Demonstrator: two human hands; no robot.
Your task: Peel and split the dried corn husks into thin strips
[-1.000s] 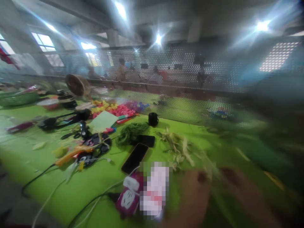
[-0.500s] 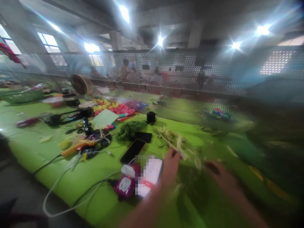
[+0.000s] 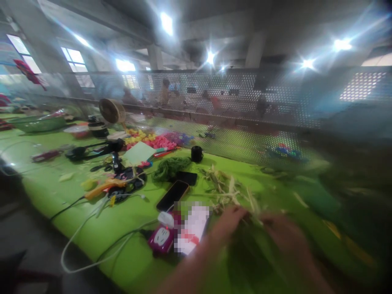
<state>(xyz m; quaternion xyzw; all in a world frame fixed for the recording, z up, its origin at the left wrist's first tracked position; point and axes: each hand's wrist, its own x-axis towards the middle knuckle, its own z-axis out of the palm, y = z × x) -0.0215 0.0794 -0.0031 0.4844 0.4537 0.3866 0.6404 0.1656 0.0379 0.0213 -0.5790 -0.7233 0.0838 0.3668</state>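
Note:
My left hand (image 3: 228, 222) and my right hand (image 3: 286, 234) are both low in the picture, close together over a dark green bundle (image 3: 251, 253) on the green table (image 3: 92, 241). Both are smeared by motion, so their fingers are unclear. Pale dried leaf strips (image 3: 226, 190) lie just beyond the hands. Left of my left hand sit a pink power strip (image 3: 162, 241) and a white pixelated item (image 3: 192, 230).
Two phones (image 3: 173, 195) lie beside a green yarn heap (image 3: 170, 167). Farther left lie an orange glue gun (image 3: 102, 188), cables, scissors, a green card (image 3: 139, 153) and colourful pieces (image 3: 153, 141). A black cup (image 3: 196, 154) stands before a perforated screen (image 3: 245, 110), people behind it.
Both hands have drawn closer together over the green bundle by the dried strips. The camera has tilted slightly, shifting the table up and right.

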